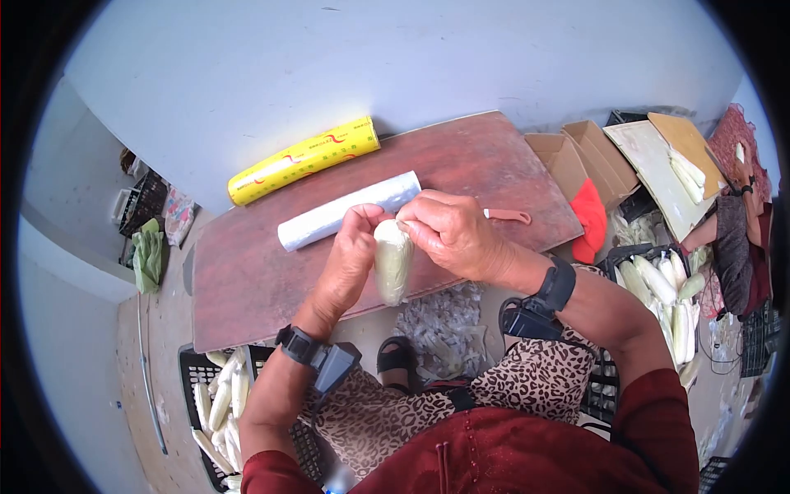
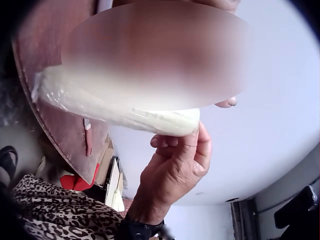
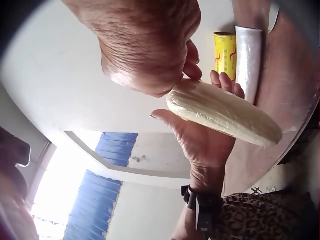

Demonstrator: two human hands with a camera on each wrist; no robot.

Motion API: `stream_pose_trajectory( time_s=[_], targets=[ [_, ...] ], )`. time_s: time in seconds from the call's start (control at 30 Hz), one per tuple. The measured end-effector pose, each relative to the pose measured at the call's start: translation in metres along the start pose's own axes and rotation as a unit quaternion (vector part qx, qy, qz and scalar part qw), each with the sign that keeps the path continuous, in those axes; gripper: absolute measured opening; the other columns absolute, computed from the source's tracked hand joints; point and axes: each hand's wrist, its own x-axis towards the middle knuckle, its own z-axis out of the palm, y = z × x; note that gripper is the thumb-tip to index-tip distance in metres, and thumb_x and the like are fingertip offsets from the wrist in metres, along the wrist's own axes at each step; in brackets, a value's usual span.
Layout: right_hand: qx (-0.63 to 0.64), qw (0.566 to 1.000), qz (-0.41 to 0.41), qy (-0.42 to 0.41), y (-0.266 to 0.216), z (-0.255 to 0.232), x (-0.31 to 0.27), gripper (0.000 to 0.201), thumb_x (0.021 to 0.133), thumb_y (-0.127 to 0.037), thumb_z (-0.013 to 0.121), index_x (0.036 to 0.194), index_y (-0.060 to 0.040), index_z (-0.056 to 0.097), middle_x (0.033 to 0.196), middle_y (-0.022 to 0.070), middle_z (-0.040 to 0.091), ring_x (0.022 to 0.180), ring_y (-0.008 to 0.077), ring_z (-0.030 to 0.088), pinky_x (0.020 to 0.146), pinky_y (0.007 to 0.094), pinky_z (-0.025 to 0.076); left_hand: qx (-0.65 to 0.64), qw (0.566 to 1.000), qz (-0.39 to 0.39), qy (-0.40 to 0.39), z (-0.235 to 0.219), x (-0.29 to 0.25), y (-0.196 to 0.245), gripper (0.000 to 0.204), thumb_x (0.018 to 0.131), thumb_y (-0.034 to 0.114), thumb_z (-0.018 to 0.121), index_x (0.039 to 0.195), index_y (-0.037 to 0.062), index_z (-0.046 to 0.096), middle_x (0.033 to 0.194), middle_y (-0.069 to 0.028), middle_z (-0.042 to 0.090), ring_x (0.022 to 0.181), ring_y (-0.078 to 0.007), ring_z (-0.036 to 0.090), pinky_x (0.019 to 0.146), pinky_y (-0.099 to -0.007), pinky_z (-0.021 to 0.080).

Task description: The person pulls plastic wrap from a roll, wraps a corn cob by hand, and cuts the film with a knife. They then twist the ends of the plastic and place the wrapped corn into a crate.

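In the head view a pale ear of corn in its husk, wrapped in clear film, hangs in front of the table's near edge. My left hand supports it from the left. The right wrist view shows this ear lying across my left hand, the fingers curled behind it and the thumb held away. My right hand pinches the upper end with thumb and fingers; the left wrist view shows those fingertips at the rounded end. Blur hides much of my left hand in that view.
On the red-brown table lie a white film roll, a yellow printed roll and a knife. Crates of pale ears flank me, the left crate close to my arm. Cardboard boxes stand right; another person's arm shows there.
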Motion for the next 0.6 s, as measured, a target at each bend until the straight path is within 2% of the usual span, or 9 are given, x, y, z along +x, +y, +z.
stream_pose_trajectory(
  time_s=[0.03,0.13,0.17,0.27,0.37,0.47,0.6],
  targets=[
    [0.007,1.000,0.008,0.004,0.000,0.000,0.000,0.007,0.085,-0.006,0.060,0.088,-0.0002,0.061,0.078,0.0143,0.059,0.071,0.0319,0.061,0.062,0.0403,0.049,0.069,0.997,0.036,0.003,0.006,-0.001,0.005,0.061,0.082,0.042,0.073,0.117,0.0051,0.040,0.110,-0.0069,0.048,0.102,-0.0173,0.049,0.092,-0.0319,0.042],
    [0.015,1.000,0.017,0.006,0.003,0.003,-0.001,0.007,0.084,-0.006,0.059,0.086,-0.0001,0.060,0.077,0.0147,0.059,0.070,0.0327,0.061,0.061,0.0412,0.049,0.249,0.967,0.001,0.052,0.013,-0.002,-0.003,0.074,0.068,0.032,0.086,0.116,0.0051,0.036,0.108,-0.0061,0.044,0.099,-0.0149,0.045,0.087,-0.0305,0.043],
    [0.006,1.000,0.009,0.000,0.006,0.005,-0.002,0.006,0.084,-0.006,0.059,0.086,-0.0002,0.060,0.077,0.0148,0.059,0.070,0.0329,0.061,0.061,0.0412,0.049,0.269,0.961,0.003,0.064,0.015,-0.001,-0.003,0.071,0.067,0.029,0.088,0.112,0.0052,0.038,0.103,-0.0051,0.045,0.097,-0.0131,0.044,0.084,-0.0299,0.044],
    [-0.011,1.000,-0.007,-0.024,0.011,0.004,0.001,0.008,0.084,-0.008,0.058,0.085,-0.0005,0.060,0.076,0.0149,0.059,0.070,0.0332,0.060,0.062,0.0411,0.049,0.238,0.969,-0.026,0.066,0.014,-0.003,-0.004,0.060,0.071,0.025,0.085,0.109,0.0060,0.043,0.098,-0.0029,0.049,0.094,-0.0122,0.047,0.083,-0.0299,0.045],
    [-0.016,0.998,-0.031,-0.053,0.017,0.002,0.000,0.011,0.086,-0.011,0.056,0.084,-0.0013,0.060,0.076,0.0146,0.059,0.071,0.0332,0.060,0.063,0.0407,0.049,0.117,0.985,-0.127,0.021,0.012,-0.008,0.006,0.052,0.078,0.025,0.079,0.115,0.0067,0.048,0.101,-0.0022,0.055,0.095,-0.0125,0.052,0.082,-0.0284,0.046],
    [0.004,0.995,-0.050,-0.082,0.021,0.006,-0.004,0.013,0.087,-0.013,0.054,0.085,-0.0032,0.062,0.077,0.0133,0.059,0.072,0.0328,0.061,0.064,0.0402,0.049,0.094,0.983,-0.154,-0.040,-0.001,-0.014,0.005,0.051,0.083,0.024,0.072,0.124,0.0066,0.047,0.111,-0.0061,0.058,0.101,-0.0177,0.057,0.089,-0.0332,0.046],
    [0.005,0.992,-0.055,-0.111,0.025,0.010,-0.007,0.011,0.085,-0.012,0.054,0.083,-0.0063,0.063,0.078,0.0106,0.059,0.073,0.0308,0.062,0.064,0.0393,0.049,-0.050,0.975,-0.207,-0.058,0.005,-0.026,0.013,0.052,0.088,0.031,0.062,0.130,0.0065,0.044,0.118,-0.0153,0.058,0.105,-0.0277,0.060,0.093,-0.0405,0.048]
  ],
)
